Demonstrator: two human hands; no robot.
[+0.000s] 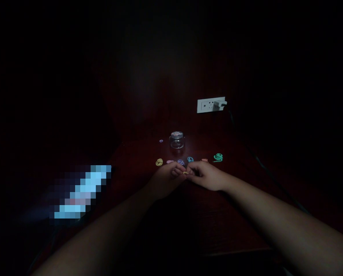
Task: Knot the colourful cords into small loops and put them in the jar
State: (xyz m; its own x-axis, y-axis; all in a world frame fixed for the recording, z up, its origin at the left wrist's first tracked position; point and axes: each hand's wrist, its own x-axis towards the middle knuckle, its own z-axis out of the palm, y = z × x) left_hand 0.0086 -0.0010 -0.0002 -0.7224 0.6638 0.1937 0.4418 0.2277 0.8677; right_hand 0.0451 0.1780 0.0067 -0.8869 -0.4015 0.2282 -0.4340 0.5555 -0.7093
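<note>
My left hand (pixel 170 177) and my right hand (pixel 206 176) meet above the dark red table, fingertips pinched together. Between them is a small yellow hair tie (pixel 185 173), mostly covered by the fingers. Just beyond the hands lies a row of small heaps of bands in different colours: a yellow heap (pixel 159 162), a pink heap (pixel 170 162), a purple heap (pixel 180 162), a blue heap (pixel 190 159), an orange heap (pixel 205 160) and a green heap (pixel 218 157). My fingers partly hide the middle ones.
A clear lidded jar (pixel 177 141) stands behind the row, with a single pale purple band (pixel 161 141) to its left. A lit, pixelated screen (pixel 83 193) is at left. On the back wall, a socket plate (pixel 207 105) holds a plug; its cable (pixel 260 163) runs down the right.
</note>
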